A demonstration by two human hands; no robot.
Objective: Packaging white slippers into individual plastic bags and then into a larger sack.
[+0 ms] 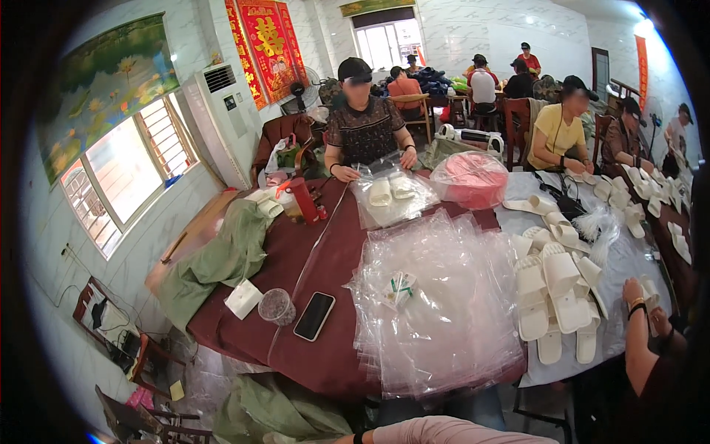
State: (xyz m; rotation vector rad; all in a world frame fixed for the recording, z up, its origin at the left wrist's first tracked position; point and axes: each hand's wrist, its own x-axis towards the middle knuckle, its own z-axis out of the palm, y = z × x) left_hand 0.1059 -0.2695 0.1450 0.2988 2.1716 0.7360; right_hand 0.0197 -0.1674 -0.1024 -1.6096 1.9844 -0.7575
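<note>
One pink-sleeved forearm (458, 431) lies below the table's (322, 366) near edge, running leftward to a black wristband (362, 438). Only a sliver of what seems the right hand (345, 440) shows, near some green cloth (277, 411), so I cannot tell how its fingers are; the left hand is outside the view. Clear bags (444, 325) lie stacked up to the table's near edge, long axis running from that edge toward the far one, a small packet (399, 290) on top. Left is a phone (314, 317); right, slippers (563, 275) point away, heels nearward.
</note>
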